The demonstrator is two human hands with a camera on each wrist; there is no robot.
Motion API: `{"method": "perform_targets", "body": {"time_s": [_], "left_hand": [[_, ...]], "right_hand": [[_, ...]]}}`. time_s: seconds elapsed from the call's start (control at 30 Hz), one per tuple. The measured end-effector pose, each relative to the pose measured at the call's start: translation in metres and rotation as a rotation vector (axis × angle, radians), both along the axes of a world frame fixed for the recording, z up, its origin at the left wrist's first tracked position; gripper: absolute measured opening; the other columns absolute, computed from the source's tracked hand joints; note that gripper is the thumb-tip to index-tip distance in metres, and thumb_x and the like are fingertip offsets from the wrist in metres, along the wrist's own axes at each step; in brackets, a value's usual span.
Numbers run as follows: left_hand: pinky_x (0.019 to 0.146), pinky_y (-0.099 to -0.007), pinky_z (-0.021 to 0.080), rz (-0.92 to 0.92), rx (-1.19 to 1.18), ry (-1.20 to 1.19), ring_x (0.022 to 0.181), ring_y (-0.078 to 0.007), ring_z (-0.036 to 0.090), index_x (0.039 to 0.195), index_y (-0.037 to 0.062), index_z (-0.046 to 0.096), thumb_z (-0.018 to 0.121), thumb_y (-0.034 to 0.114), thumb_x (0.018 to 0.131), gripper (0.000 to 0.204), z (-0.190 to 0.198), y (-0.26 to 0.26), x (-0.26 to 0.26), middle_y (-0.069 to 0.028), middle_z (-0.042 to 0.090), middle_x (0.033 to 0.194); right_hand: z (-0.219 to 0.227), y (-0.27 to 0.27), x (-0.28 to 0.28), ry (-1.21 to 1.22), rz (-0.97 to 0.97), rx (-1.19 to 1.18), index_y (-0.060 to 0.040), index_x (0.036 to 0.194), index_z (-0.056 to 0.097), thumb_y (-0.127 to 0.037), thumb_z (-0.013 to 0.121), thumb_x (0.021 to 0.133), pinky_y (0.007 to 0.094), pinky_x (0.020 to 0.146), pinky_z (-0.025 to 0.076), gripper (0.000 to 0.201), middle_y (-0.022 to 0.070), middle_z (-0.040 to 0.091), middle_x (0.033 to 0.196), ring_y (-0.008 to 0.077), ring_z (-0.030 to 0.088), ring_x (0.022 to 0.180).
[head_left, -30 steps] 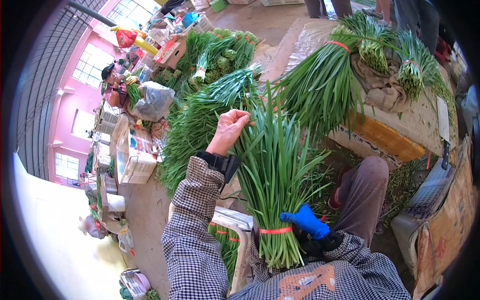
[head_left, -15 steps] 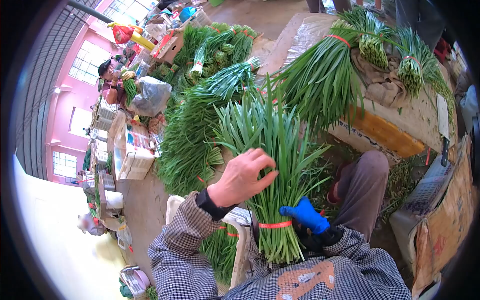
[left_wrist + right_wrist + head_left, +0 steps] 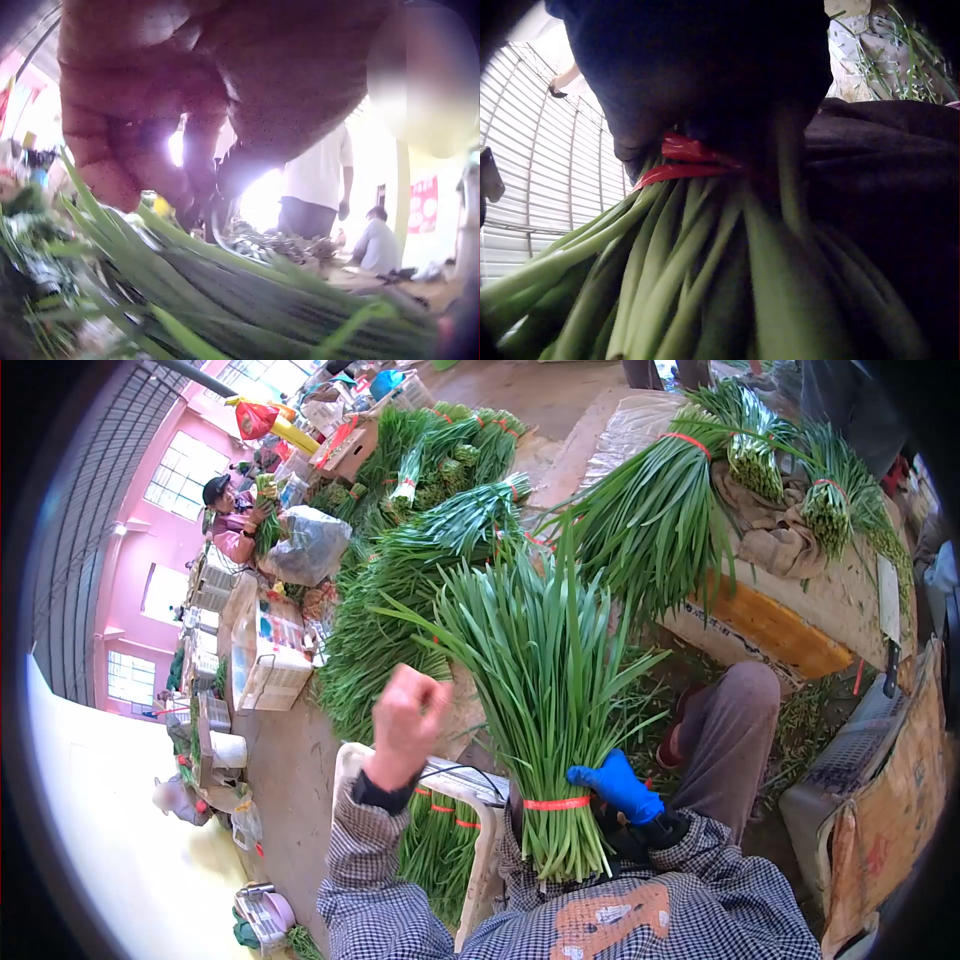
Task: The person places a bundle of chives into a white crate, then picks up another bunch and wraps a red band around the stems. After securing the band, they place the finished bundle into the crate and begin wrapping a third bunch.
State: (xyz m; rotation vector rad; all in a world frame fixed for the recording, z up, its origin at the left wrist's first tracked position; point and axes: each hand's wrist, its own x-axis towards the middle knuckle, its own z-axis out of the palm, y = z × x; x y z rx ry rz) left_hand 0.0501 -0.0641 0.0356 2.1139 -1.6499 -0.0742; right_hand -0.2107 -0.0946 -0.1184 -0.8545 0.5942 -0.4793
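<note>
Head view: a tall bundle of green chives stands upright at centre, fanning toward 12 o'clock. A red band cinches its stalks near 6 o'clock. The right hand, in a blue glove, wraps the stalks just beside the band. The left hand, at 9 o'clock, is a closed fist apart from the leaves, holding nothing visible.

Left wrist view: curled fingers above blurred leaves.

Right wrist view: the band over pale stalks.

The bundle looks light, soft and floppy on top, likely firmest to grip at the band.
</note>
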Motion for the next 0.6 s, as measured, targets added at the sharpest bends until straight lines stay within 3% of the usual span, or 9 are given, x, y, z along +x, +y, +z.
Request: {"method": "perform_targets", "body": {"time_s": [0.07, 0.13, 0.23, 0.3, 0.33, 0.4, 0.43, 0.53, 0.6], "left_hand": [[0.057, -0.0353, 0.046, -0.085, 0.170, 0.112, 0.064, -0.0274, 0.059, 0.076, 0.0033, 0.060, 0.067, 0.027, 0.083, 0.025, -0.018, 0.014, -0.022, -0.0117, 0.057, 0.070], [0.063, -0.0309, 0.049, 0.027, 0.488, 0.412, 0.071, -0.0195, 0.063, 0.083, -0.0008, 0.062, 0.068, 0.037, 0.083, 0.038, -0.043, 0.026, -0.030, -0.0131, 0.065, 0.078], [0.067, -0.0288, 0.048, 0.050, 0.443, 0.632, 0.076, -0.0153, 0.063, 0.090, -0.0040, 0.063, 0.069, 0.037, 0.083, 0.042, -0.082, 0.033, -0.025, -0.0120, 0.066, 0.080], [0.072, -0.0281, 0.048, 0.032, 0.310, 0.875, 0.081, -0.0138, 0.062, 0.104, -0.0053, 0.062, 0.070, 0.036, 0.081, 0.048, -0.092, 0.032, -0.030, -0.0103, 0.067, 0.085], [0.072, -0.0281, 0.048, 0.025, 0.305, 0.877, 0.081, -0.0138, 0.062, 0.104, -0.0053, 0.062, 0.070, 0.036, 0.081, 0.048, -0.095, 0.030, -0.032, -0.0103, 0.067, 0.085], [0.076, -0.0285, 0.049, 0.011, 0.248, 0.898, 0.084, -0.0136, 0.062, 0.116, -0.0047, 0.055, 0.071, 0.034, 0.081, 0.054, -0.099, 0.023, -0.035, -0.0092, 0.067, 0.093], [0.081, -0.0287, 0.049, 0.007, 0.239, 1.010, 0.087, -0.0152, 0.062, 0.124, -0.0034, 0.047, 0.071, 0.026, 0.081, 0.057, -0.084, 0.014, -0.045, -0.0102, 0.066, 0.100], [0.084, -0.0287, 0.049, -0.055, 0.101, 0.985, 0.090, -0.0159, 0.062, 0.124, -0.0025, 0.047, 0.072, 0.018, 0.080, 0.055, -0.079, -0.005, -0.066, -0.0106, 0.065, 0.102], [0.084, -0.0292, 0.049, -0.082, 0.041, 0.985, 0.091, -0.0166, 0.062, 0.121, -0.0027, 0.049, 0.073, 0.014, 0.078, 0.051, -0.085, -0.012, -0.077, -0.0117, 0.064, 0.104]], "right_hand": [[0.003, -0.001, 0.000, 0.026, 0.001, -0.019, 0.0006, 0.124, 0.049, -0.022, 0.078, 0.075, 0.0364, 0.094, 0.044, 0.061, 0.0108, 0.060, 0.117, 0.0208, 0.057, 0.105], [0.007, -0.001, -0.003, 0.048, -0.004, -0.030, 0.0007, 0.125, 0.049, -0.022, 0.078, 0.075, 0.0362, 0.094, 0.044, 0.061, 0.0109, 0.060, 0.118, 0.0208, 0.057, 0.105], [0.014, -0.007, -0.008, 0.091, 0.007, -0.080, 0.0012, 0.123, 0.052, -0.020, 0.077, 0.076, 0.0357, 0.091, 0.046, 0.057, 0.0104, 0.063, 0.112, 0.0201, 0.060, 0.099], [0.018, -0.014, -0.021, 0.294, 0.163, -0.187, 0.0007, 0.120, 0.056, -0.020, 0.075, 0.077, 0.0342, 0.084, 0.048, 0.051, 0.0090, 0.066, 0.104, 0.0180, 0.062, 0.090], [0.018, -0.015, -0.026, 0.297, 0.159, -0.193, 0.0007, 0.120, 0.056, -0.020, 0.075, 0.077, 0.0342, 0.084, 0.048, 0.051, 0.0090, 0.066, 0.104, 0.0180, 0.062, 0.090], [0.018, -0.018, -0.034, 0.239, -0.059, -0.110, 0.0003, 0.117, 0.059, -0.022, 0.075, 0.077, 0.0328, 0.079, 0.049, 0.049, 0.0095, 0.068, 0.097, 0.0158, 0.062, 0.084], [0.013, -0.019, -0.037, 0.243, -0.074, -0.066, -0.0004, 0.118, 0.058, -0.022, 0.076, 0.076, 0.0303, 0.079, 0.049, 0.051, 0.0100, 0.068, 0.099, 0.0137, 0.061, 0.085], [0.017, -0.017, -0.030, 0.350, -0.043, -0.294, -0.0006, 0.118, 0.058, -0.023, 0.076, 0.076, 0.0299, 0.079, 0.049, 0.051, 0.0102, 0.068, 0.100, 0.0138, 0.061, 0.086], [0.033, -0.020, -0.023, 0.312, -0.060, -0.318, 0.0013, 0.115, 0.059, -0.017, 0.074, 0.075, 0.0305, 0.078, 0.050, 0.047, 0.0093, 0.067, 0.099, 0.0134, 0.061, 0.085]]}}
